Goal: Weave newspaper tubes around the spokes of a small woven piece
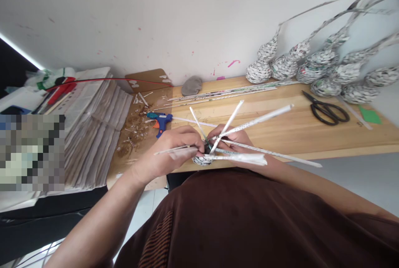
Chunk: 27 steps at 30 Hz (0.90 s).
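At the table's front edge, a small woven ball of rolled newspaper (203,160) sits between my hands, with several long paper tubes (262,120) fanning out from its top. My left hand (179,145) is closed at the left side of the weave, thumb and fingers pinching a paper strip by the ball. On the far right side, my right hand (232,137) curls its fingers round the base of the tubes; part of it is hidden behind them. One paper tube (174,150) points left across my left hand.
A blue glue gun (162,122) lies left of my hands, near paper scraps. Stacked newspapers (102,131) stand further left. Loose paper tubes (224,93) and a grey stone-like lump (191,85) lie at the back. Black scissors (327,110) and several woven gourd shapes (258,71) are at right.
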{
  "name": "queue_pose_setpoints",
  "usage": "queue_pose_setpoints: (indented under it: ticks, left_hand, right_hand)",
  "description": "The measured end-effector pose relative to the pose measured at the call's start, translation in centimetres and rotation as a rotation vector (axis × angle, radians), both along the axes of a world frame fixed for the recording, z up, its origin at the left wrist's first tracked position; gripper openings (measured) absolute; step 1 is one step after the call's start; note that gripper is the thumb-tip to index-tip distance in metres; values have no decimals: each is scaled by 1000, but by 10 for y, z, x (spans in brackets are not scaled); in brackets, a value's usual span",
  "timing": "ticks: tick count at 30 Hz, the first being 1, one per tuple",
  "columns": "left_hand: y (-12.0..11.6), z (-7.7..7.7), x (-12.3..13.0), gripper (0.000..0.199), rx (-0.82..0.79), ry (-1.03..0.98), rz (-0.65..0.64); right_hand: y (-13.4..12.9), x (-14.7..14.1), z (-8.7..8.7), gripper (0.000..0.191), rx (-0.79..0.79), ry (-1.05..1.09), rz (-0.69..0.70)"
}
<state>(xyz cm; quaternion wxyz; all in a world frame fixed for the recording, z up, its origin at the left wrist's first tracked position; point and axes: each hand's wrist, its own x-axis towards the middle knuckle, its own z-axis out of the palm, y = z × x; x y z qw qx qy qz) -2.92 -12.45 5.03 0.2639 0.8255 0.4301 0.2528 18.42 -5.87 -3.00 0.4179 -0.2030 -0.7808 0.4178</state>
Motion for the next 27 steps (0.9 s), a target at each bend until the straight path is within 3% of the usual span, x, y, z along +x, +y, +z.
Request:
queue_pose_setpoints:
  ticks: [4, 6, 9, 13, 17, 21, 23, 27]
  left_hand:
    - [-11, -18, 9, 4, 28, -173, 323]
    - [-14, -23, 15, 6, 60, -160, 389]
    - [-15, -26, 19, 10, 134, -118, 451]
    - [-13, -26, 18, 10, 152, -115, 405]
    - [-14, -25, 19, 14, 175, -93, 371]
    - [-16, -24, 27, 17, 316, -52, 483]
    - [-16, -25, 32, 18, 362, -57, 585]
    - [-14, -30, 40, 16, 371, -66, 695]
  right_hand:
    - [-4, -1, 10, 14, -1, 43, -3]
    - [-6, -1, 16, 13, 44, 4, -15]
    - [-6, 0, 21, 9, 101, -29, 9]
    - [-9, 3, 23, 12, 117, -2, 27]
    - [-15, 0, 16, 4, -172, 55, -24]
    - [-13, -5, 5, 22, -474, 230, -22]
    - [-11, -4, 3, 22, -451, 166, -66]
    - [-10, 2, 9, 4, -150, 54, -159]
